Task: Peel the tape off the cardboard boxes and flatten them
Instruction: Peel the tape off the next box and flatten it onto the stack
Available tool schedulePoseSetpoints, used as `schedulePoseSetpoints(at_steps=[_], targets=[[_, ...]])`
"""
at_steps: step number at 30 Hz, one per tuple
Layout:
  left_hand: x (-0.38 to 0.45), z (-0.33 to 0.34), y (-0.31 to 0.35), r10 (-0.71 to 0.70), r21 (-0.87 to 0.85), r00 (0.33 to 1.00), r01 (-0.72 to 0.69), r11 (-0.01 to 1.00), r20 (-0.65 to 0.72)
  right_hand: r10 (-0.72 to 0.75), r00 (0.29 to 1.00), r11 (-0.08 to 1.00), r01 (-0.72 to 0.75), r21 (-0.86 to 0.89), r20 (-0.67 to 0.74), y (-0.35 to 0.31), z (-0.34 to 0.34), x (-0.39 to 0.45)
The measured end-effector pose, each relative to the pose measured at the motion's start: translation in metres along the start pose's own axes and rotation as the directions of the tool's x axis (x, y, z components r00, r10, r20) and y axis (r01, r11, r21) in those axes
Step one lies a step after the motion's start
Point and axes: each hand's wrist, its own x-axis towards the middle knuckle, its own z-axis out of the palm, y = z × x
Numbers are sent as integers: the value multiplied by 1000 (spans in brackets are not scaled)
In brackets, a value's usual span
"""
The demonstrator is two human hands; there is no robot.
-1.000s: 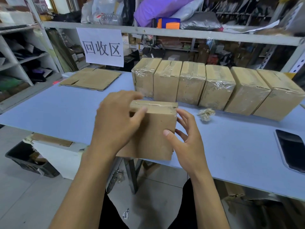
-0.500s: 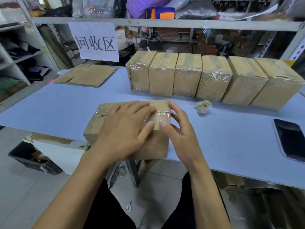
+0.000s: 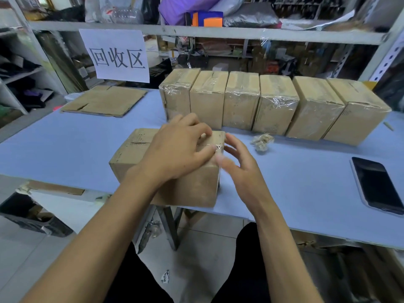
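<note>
A brown cardboard box (image 3: 135, 149) lies on its side at the front edge of the blue table (image 3: 65, 147). Clear tape (image 3: 219, 147) crinkles over the box's right end. My left hand (image 3: 177, 149) rests on top of the box, with bent fingers and the thumb reaching to that taped edge. Just right of that end is my right hand (image 3: 240, 169), fingers spread and blurred, its fingertips close to the tape. I cannot tell whether they touch it. Behind stand several taped boxes (image 3: 275, 106) in a row.
Flattened cardboard (image 3: 105, 101) lies at the back left under a paper sign (image 3: 118, 55). A wad of peeled tape (image 3: 262, 141) sits right of the box. A black phone (image 3: 376, 184) lies near the table's right front. Cluttered shelves stand behind and to the left.
The box went from held upright in front of me to lying on its side on the table. My left hand slid onto its top. The right hand's fingers have spread beside the taped end.
</note>
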Motion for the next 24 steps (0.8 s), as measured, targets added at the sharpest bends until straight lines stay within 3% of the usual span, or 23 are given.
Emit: schedulePoseSetpoints(at_steps=[3,7,13,18,21,24], targets=[[-6,7,-1,-29,52,1000,29,998,3,114,993,991,-114,62,12,9,-9,19],[-11,4,-2,40,149,995,-54,987,94,50,988,999,-52,12,143,13,-20,34],[-12,-5,-17,180,-94,981,-172,981,75,-36,981,992,12,122,193,13,-40,32],[7,-6,-26,350,-120,931,-338,933,99,-75,990,984,55,167,118,14,-40,24],[15,-5,-29,465,-79,885,-465,882,-16,-127,990,971,112,210,57,10,-40,22],[7,15,-24,529,142,809,-510,849,-256,-237,971,957,231,173,15,2,-39,22]])
